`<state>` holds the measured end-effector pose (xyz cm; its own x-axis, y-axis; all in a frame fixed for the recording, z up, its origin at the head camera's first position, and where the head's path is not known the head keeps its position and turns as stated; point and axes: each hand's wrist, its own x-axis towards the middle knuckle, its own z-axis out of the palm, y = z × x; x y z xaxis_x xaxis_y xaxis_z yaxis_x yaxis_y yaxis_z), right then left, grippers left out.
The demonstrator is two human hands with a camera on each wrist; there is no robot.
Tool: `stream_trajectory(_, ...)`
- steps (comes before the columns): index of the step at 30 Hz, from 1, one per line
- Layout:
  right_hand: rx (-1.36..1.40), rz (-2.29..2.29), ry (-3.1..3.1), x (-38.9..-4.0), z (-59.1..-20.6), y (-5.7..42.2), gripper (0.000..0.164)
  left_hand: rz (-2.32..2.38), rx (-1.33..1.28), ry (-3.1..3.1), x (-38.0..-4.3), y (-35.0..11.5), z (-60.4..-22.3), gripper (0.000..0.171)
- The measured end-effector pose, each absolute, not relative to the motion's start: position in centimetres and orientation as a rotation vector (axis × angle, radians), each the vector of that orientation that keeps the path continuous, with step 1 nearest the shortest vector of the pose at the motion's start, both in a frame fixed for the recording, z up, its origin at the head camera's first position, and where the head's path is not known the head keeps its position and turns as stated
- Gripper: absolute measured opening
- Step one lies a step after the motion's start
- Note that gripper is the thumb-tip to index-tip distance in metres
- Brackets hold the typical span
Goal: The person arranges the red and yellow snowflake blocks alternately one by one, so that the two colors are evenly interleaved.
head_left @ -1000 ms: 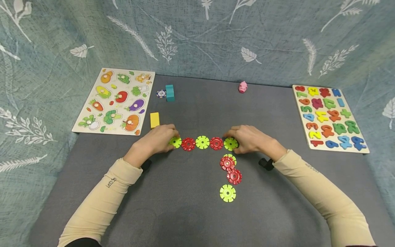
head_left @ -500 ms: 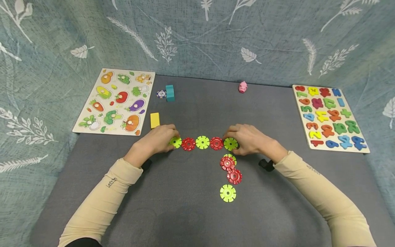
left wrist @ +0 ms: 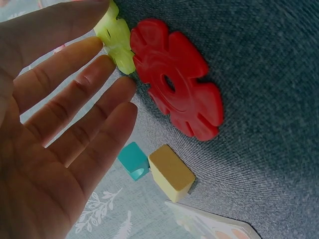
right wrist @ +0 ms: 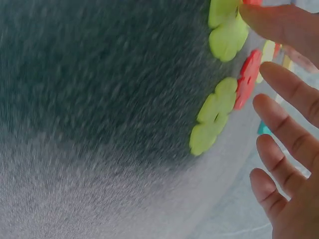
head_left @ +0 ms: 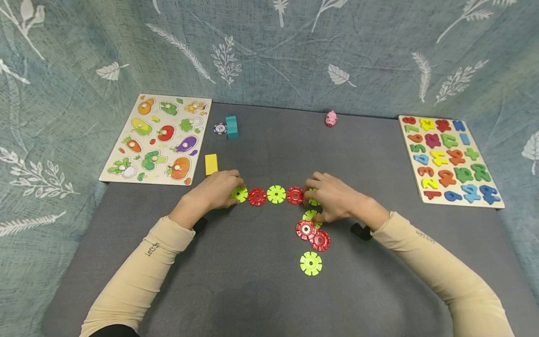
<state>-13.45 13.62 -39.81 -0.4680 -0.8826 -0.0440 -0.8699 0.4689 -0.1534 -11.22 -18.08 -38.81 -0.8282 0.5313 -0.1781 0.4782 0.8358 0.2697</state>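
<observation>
My left hand [head_left: 220,188] rests around the leftmost visible lime-green notched disc [head_left: 239,194], thumb and fingertips at its edges. In the left wrist view its fingers are mostly straight, with a red disc [left wrist: 174,82] beside them. Several discs form a row, including a red disc [head_left: 257,197] and a green disc [head_left: 276,194]. My right hand [head_left: 335,195] covers much of the row's right-end green disc [right wrist: 214,117]. Its thumb touches another green disc [right wrist: 228,32] nearer me; the other fingers extend loosely. A red disc [head_left: 305,229] partly overlaps that green one.
Another red disc [head_left: 320,240] and a loose green disc [head_left: 310,263] lie nearer me. A yellow block [head_left: 211,164], teal block [head_left: 232,127], poker chip [head_left: 220,128] and toy pig [head_left: 331,119] stand farther back. A vegetable puzzle board [head_left: 160,140] and number board [head_left: 450,161] flank them.
My right hand has shifted toward me from the row's end disc, its thumb now on the nearer green disc. The red disc overlapping it slid slightly left and toward me. My left hand stays put.
</observation>
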Motion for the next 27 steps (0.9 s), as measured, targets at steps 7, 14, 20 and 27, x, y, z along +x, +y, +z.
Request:
stream_trajectory(7, -1.605, -0.109, 2.552, -12.0, -39.7, 13.2, 0.041, 0.322, 0.771, 2.773, -11.2, -18.1, -38.9, 0.032)
stream_trajectory(14, -1.656, -0.122, 2.478, -10.5, -39.6, 12.4, 0.038, 0.318, 0.769, 2.772, -11.1, -18.0, -38.6, 0.033)
stream_trajectory(20, -1.789, -0.108, 2.417, -9.1, -40.0, 11.7, 0.038, 0.328, 0.786, 2.777, -11.2, -18.1, -38.6, 0.032)
stream_trajectory(27, -1.821, -0.115, 2.377, -8.1, -40.3, 11.1, 0.044, 0.328, 0.79, 2.781, -11.2, -18.1, -38.6, 0.031)
